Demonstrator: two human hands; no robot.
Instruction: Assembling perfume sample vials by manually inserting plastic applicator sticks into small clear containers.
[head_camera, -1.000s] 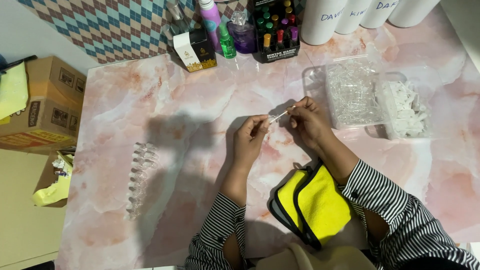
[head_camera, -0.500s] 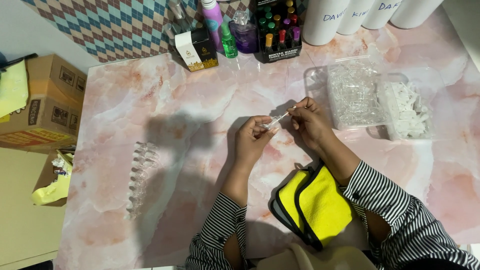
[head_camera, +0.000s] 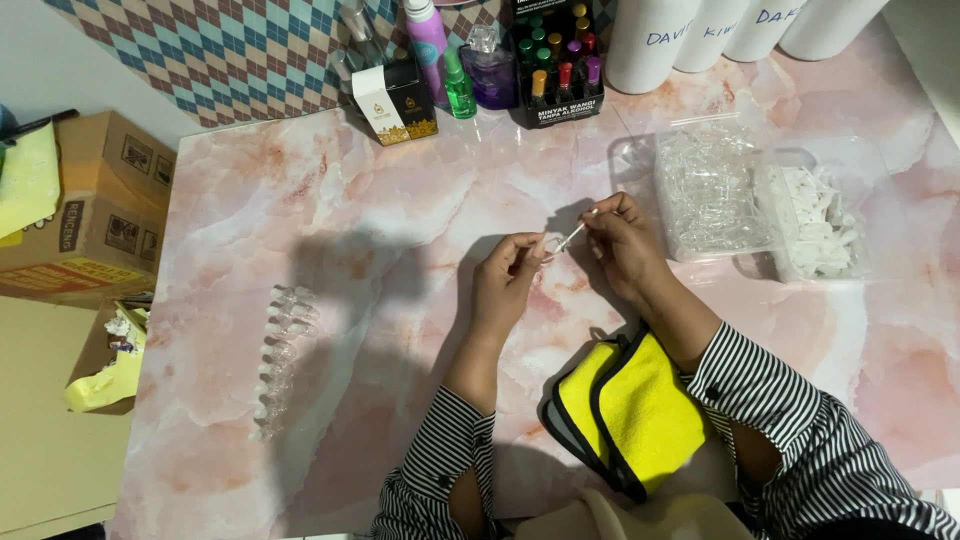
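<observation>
hands (head_camera: 565, 255) unmoved, still pinching small clear vial (head_camera: 566, 240).

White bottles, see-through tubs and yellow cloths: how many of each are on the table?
Big white bottles: 4
See-through tubs: 2
Yellow cloth: 1
Total: 7

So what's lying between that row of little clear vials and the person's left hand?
Nothing: in the head view, only bare pink marble tabletop separates the vial row from the left hand.
</observation>
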